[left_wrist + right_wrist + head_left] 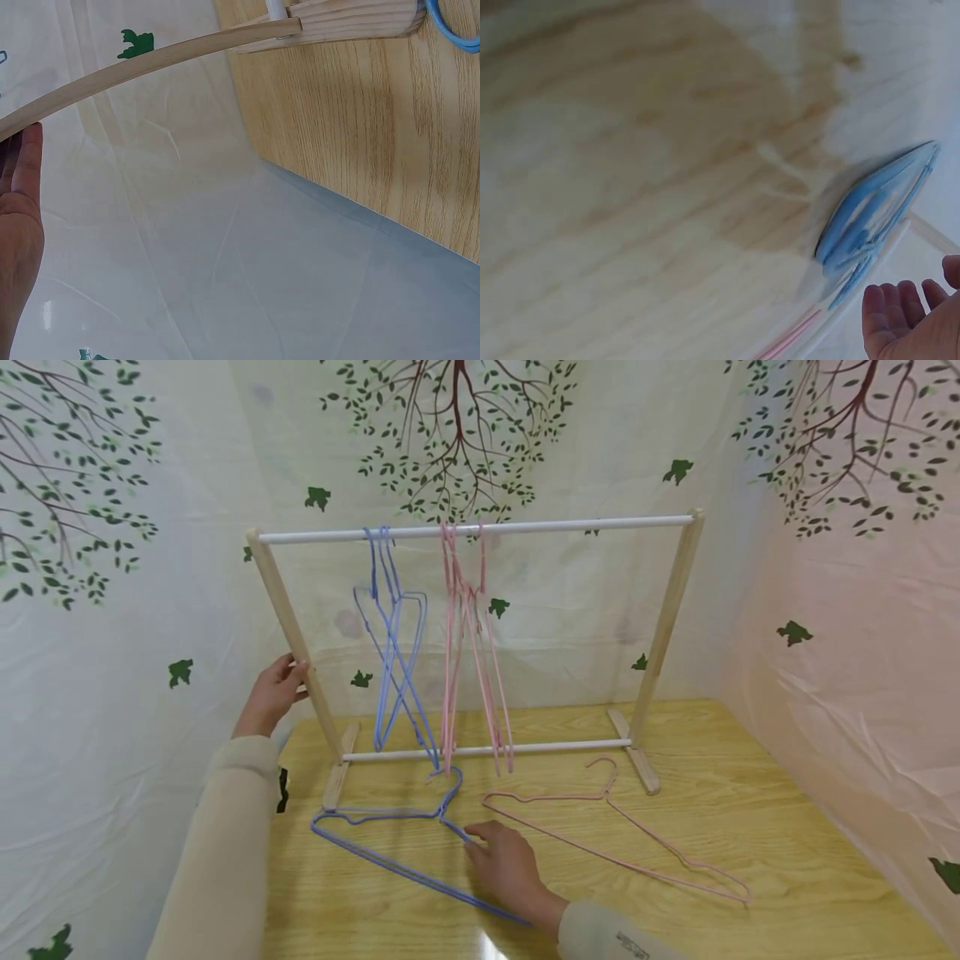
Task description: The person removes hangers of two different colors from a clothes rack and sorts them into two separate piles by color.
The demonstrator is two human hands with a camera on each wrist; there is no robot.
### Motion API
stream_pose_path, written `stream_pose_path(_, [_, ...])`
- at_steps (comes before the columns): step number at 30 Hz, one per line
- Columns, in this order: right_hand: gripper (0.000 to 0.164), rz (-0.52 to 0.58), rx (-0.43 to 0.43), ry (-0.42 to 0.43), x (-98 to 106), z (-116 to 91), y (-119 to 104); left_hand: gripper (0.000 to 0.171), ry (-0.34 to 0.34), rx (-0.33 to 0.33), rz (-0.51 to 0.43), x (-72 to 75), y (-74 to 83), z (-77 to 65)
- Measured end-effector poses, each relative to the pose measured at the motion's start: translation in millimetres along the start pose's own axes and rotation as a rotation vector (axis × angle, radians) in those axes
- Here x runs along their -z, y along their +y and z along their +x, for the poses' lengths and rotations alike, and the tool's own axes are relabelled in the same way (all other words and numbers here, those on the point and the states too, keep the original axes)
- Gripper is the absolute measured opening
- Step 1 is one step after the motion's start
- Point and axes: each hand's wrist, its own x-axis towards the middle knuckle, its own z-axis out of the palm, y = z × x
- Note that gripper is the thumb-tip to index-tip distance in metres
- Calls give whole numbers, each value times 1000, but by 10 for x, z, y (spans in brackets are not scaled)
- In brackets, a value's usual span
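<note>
A wooden rack with white bars carries several blue hangers (390,643) and several pink hangers (450,668) on its top bar (570,527). My left hand (273,693) grips the rack's left post (288,618); in the left wrist view its fingers (28,161) reach up against the wood. Blue hanger wire with doubled lines (382,816) lies on the table, front left. Over its right arm hovers my right hand (510,864), fingers loosely bent. The right wrist view shows nothing between those fingers (896,307). To the right lies a single pink hanger (555,835).
The wood-grain table (795,860) bears the rack on two feet, the right foot (637,760) near the far right. A pale wall sheet (180,760) with printed branches and leaves surrounds the back and sides. A lower white bar (555,747) joins the posts.
</note>
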Motion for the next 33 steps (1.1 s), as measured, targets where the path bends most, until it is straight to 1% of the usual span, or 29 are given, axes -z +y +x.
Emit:
stream_pose_path(4, [19, 59, -17, 5, 57, 19, 19, 57, 5, 0, -2, -1, -2, 8])
stream_pose_path(8, [19, 92, -8, 11, 134, 43, 38, 56, -5, 8, -9, 2, 20, -2])
stream_pose_path(12, [18, 103, 10, 45, 191, 62, 68, 53, -20, 24, -29, -5, 118, -53])
stream_pose_path(15, [17, 135, 8, 63, 230, 78, 90, 52, -24, 31, -37, -13, 182, -87])
stream_pose_path(17, [17, 162, -9, 67, 257, 93, 107, 53, -19, 25, -29, -14, 162, -80])
stream_pose_path(19, [17, 189, -37, 61, 296, 107, 118, 54, -9, 15, -14, -11, 98, -50])
stream_pose_path(20, [18, 196, -47, 62, 314, 113, 127, 55, -7, 13, -11, -8, 64, -31])
stream_pose_path(23, [18, 192, -69, 73, 375, 147, 143, 54, -7, 14, -16, -6, 38, -16])
stream_pose_path(27, [17, 189, -92, 103, 468, 208, 161, 55, -14, 26, -25, -3, 37, -7])
stream_pose_path(28, [17, 196, -104, 110, 496, 225, 162, 55, -13, 26, -23, 2, 1, 14])
stream_pose_path(29, [17, 202, -112, 119, 523, 241, 166, 56, -13, 28, -22, 1, 0, 17])
stream_pose_path(33, [19, 212, -136, 145, 652, 316, 171, 56, -17, 39, -31, -1, 31, 4])
